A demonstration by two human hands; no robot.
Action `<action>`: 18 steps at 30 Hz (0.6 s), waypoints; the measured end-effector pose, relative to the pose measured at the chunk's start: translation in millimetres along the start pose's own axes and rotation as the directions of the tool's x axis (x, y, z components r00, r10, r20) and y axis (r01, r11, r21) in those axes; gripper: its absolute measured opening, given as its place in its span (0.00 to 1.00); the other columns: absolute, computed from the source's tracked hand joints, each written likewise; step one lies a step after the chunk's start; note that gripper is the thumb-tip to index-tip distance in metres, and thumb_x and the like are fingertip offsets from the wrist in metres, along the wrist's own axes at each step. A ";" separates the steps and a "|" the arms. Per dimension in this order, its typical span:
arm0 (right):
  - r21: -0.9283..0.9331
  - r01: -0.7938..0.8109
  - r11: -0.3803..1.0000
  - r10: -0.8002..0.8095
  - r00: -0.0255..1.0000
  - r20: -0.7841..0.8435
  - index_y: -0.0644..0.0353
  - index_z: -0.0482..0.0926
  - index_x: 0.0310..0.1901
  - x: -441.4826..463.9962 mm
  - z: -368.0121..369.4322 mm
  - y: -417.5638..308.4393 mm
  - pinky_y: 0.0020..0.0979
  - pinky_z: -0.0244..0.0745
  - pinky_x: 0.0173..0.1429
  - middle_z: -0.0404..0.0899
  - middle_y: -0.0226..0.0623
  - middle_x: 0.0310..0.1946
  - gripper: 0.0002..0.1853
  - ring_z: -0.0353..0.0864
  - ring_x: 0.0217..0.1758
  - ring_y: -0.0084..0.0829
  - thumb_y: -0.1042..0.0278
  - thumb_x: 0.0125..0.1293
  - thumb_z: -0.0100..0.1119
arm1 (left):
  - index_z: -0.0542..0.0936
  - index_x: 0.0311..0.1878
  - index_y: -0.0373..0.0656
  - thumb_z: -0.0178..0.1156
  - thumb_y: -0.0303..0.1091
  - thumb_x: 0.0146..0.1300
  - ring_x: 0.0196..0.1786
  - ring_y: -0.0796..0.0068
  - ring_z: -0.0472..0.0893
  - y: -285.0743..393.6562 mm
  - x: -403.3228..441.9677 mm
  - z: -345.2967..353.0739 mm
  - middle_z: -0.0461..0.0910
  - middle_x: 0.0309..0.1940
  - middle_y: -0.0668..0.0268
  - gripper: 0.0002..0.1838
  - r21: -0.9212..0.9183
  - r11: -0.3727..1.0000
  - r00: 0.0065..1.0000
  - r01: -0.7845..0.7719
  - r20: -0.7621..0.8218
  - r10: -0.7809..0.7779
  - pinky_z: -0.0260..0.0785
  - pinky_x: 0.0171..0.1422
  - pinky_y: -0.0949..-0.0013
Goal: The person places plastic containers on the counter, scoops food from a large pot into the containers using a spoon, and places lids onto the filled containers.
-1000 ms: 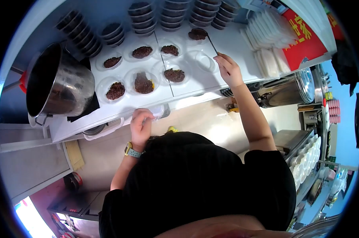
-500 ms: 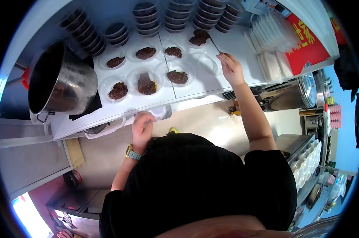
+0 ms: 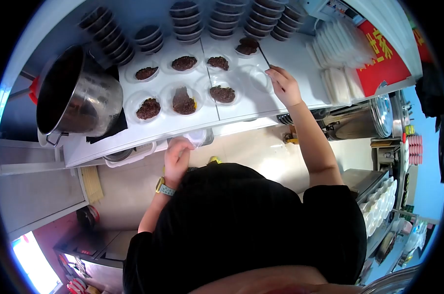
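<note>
My right hand (image 3: 283,84) is closed around the end of a thin dark handle (image 3: 264,55), whose far end reaches a round clear container with dark food (image 3: 247,46) at the back of the white counter (image 3: 158,133). Nearest to that hand is a clear container (image 3: 259,78) with no food in it. Several more clear containers with dark, lumpy food (image 3: 223,94) stand in two rows to the left. Below the counter's front edge, my left hand (image 3: 178,151) has its fingers curled; whether it holds anything cannot be made out. A watch is on that wrist.
A large steel pot (image 3: 92,98) stands at the counter's left end. Stacks of filled containers (image 3: 186,22) line the back. White stacked packages (image 3: 337,46) and a red sign (image 3: 383,56) are at the right. A lidded steel pot (image 3: 361,120) stands beyond the front edge.
The counter and its containers have shifted slightly right in view. The dark food in the back right container has changed shape and place under the handle's end. My left hand has barely moved.
</note>
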State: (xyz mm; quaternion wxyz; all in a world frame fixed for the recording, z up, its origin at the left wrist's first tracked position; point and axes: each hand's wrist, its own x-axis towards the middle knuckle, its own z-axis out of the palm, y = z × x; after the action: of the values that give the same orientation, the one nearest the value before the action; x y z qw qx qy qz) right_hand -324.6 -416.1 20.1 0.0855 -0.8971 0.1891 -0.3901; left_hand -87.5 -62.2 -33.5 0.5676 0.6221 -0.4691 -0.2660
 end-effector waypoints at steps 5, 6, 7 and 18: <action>0.000 -0.005 1.000 0.005 1.000 -0.020 0.58 0.83 0.46 1.8 -2.7 -5.1 0.34 0.81 0.47 0.83 0.47 0.47 0.11 0.85 0.45 0.46 0.81 0.63 0.61 | 0.79 0.35 0.39 0.54 0.16 0.56 0.44 0.60 0.78 1.5 0.2 -0.2 0.79 0.37 0.60 0.09 -0.004 1.000 1.000 0.016 -0.025 -0.016 0.70 0.53 0.64; 0.011 -0.006 1.000 0.006 1.000 -0.030 0.56 0.83 0.46 -0.9 -1.9 -3.8 0.35 0.80 0.47 0.83 0.47 0.47 0.12 0.84 0.44 0.48 0.81 0.62 0.61 | 0.79 0.35 0.39 0.54 0.16 0.56 0.44 0.60 0.78 -0.2 0.0 0.3 0.79 0.37 0.60 0.09 -0.004 1.000 0.999 0.020 -0.031 -0.020 0.70 0.53 0.64; 0.012 -0.008 1.000 0.008 1.000 -0.028 0.56 0.83 0.46 -4.5 -2.2 -3.5 0.35 0.80 0.47 0.83 0.47 0.47 0.12 0.84 0.44 0.48 0.81 0.62 0.61 | 0.79 0.35 0.39 0.54 0.16 0.56 0.45 0.61 0.78 -0.6 -0.9 0.0 0.79 0.37 0.60 0.09 -0.003 1.000 0.999 0.024 -0.035 -0.024 0.70 0.53 0.64; 0.014 -0.055 0.998 0.057 0.984 -0.166 0.58 0.82 0.46 -2.3 -2.1 -4.3 0.34 0.82 0.45 0.84 0.46 0.46 0.10 0.87 0.44 0.45 0.81 0.66 0.59 | 0.76 0.36 0.36 0.50 0.13 0.59 0.43 0.73 0.73 3.9 1.6 -4.0 0.75 0.39 0.64 0.09 -0.026 1.000 1.000 -0.001 -0.011 0.000 0.65 0.51 0.74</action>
State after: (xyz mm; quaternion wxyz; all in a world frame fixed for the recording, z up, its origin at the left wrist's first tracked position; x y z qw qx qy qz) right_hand -326.4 -411.2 21.4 0.0847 -0.8553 0.2187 -0.4621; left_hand -84.5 -61.5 -28.6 0.5781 0.6160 -0.4629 -0.2685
